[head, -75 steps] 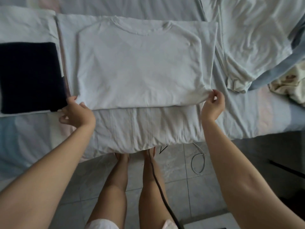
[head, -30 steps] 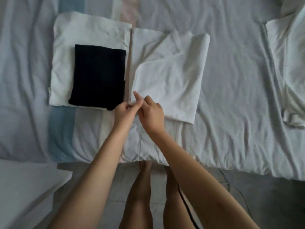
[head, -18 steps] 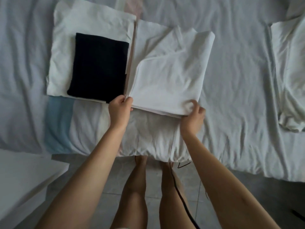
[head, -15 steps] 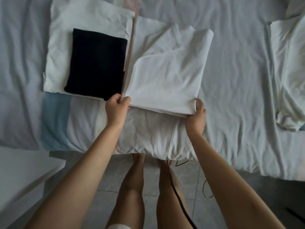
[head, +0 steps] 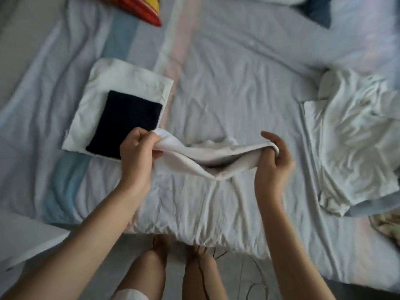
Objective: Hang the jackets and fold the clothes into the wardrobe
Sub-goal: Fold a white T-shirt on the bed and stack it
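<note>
Above the bed point(head: 238, 94), the left hand point(head: 136, 152) and right hand point(head: 273, 163) each pinch an end of the folded white shirt point(head: 207, 154). It sags midway; draw it taut before laying it squarely on the dark cloth point(head: 127, 122).

You see a white shirt point(head: 207, 152), a black folded garment point(head: 127, 122) on white folded cloth point(head: 121, 76), and a pale blue-and-pink striped bed sheet point(head: 238, 83).
</note>
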Action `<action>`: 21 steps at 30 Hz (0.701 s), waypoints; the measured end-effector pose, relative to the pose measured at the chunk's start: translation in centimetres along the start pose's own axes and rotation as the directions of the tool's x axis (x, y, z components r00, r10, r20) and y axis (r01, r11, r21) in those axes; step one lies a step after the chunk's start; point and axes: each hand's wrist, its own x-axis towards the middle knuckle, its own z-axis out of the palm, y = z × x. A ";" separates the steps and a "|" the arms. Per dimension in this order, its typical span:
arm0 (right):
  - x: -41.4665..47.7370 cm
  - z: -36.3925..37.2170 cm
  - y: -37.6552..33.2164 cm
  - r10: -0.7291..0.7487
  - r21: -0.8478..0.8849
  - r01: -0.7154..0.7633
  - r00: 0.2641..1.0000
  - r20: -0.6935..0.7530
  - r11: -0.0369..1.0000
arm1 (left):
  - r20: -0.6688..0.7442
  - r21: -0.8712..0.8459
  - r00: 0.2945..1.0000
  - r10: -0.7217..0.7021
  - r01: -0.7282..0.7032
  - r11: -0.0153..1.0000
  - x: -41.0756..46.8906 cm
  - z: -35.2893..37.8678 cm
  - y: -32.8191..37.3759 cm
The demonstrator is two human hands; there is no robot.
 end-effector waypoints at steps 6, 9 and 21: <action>11.9 0.6 -8.5 -0.158 0.138 0.165 0.986 -0.061 0.977 | 0.101 -0.065 0.974 0.203 -0.197 0.978 5.3 8.7 10.7; 14.7 -0.8 -12.9 -0.313 0.251 0.338 0.940 -0.137 0.907 | 0.092 -0.076 0.913 0.398 -0.392 0.917 5.6 11.8 15.5; 6.2 0.9 6.7 0.083 -0.047 -0.078 0.991 0.103 0.996 | 0.029 0.410 0.991 0.134 -0.134 0.902 7.5 5.2 -4.9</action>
